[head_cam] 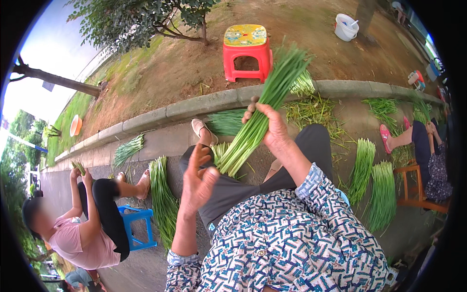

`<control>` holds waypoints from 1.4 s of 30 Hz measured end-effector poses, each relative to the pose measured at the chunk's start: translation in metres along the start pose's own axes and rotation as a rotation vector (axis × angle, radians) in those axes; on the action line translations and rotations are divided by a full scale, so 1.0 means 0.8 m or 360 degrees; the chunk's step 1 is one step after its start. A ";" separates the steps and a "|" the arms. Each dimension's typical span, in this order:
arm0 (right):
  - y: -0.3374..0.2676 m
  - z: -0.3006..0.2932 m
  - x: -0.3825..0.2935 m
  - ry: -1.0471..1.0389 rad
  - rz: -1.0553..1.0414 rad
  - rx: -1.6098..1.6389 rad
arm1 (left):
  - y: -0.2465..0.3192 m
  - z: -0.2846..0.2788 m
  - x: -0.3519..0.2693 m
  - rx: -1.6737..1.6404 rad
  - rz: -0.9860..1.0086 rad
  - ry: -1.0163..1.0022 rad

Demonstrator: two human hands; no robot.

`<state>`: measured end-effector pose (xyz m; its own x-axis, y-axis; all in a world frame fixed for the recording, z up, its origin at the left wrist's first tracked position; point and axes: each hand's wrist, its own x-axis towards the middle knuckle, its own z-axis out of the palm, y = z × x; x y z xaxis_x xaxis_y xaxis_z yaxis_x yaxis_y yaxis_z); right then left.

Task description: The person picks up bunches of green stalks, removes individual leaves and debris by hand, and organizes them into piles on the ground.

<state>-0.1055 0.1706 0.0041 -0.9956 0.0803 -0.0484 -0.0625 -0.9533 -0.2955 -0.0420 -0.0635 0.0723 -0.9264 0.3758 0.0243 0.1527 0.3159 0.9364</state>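
My right hand (pixel 275 127) grips a thick bundle of long green stalks (pixel 268 98), likely garlic chives. Its thumb lies across the front, and dark-stained fingertips show at the far side. The leafy ends point up and right; the pale ends slant down towards my left hand (pixel 199 179). That hand is raised with fingers apart, holding nothing, close to the pale ends; whether it touches them I cannot tell. Beyond my lap, near my shoe, another green bunch (pixel 226 122) lies on the ground. Its pale ends may belong to a separate bunch, partly hidden behind the held stalks.
Tied or heaped bunches lie left (pixel 164 204) and right (pixel 382 197). Loose trimmings (pixel 317 113) are scattered by the stone kerb (pixel 219 102). Past it stand a red stool (pixel 246 54) and white bucket (pixel 346 28). A person (pixel 84 233) sits left beside a blue stool (pixel 138 226); another sits right.
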 end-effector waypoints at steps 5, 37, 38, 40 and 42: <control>-0.020 0.027 0.007 -0.0009 -0.0300 -0.0065 | -0.075 0.025 -0.006 -0.1578 -0.0489 0.0370; 0.064 0.046 -0.046 -0.0075 -0.0111 0.0072 | -0.066 0.031 0.068 -0.2617 0.0140 0.0364; 0.065 0.049 -0.047 -0.0139 -0.0125 0.0055 | -0.070 0.023 0.066 -0.2666 0.0214 0.0401; 0.067 0.061 -0.052 -0.0197 -0.0174 0.0025 | -0.055 0.016 0.064 -0.2739 0.0282 0.0531; 0.074 0.077 -0.056 -0.0194 -0.0221 0.0001 | -0.032 0.015 0.065 -0.2751 0.0254 0.0464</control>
<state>-0.0686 0.0927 0.0476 -0.9785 0.1753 0.1089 -0.2000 -0.9357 -0.2907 -0.0897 -0.0419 0.0453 -0.9954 0.0932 0.0198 -0.0882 -0.9799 0.1787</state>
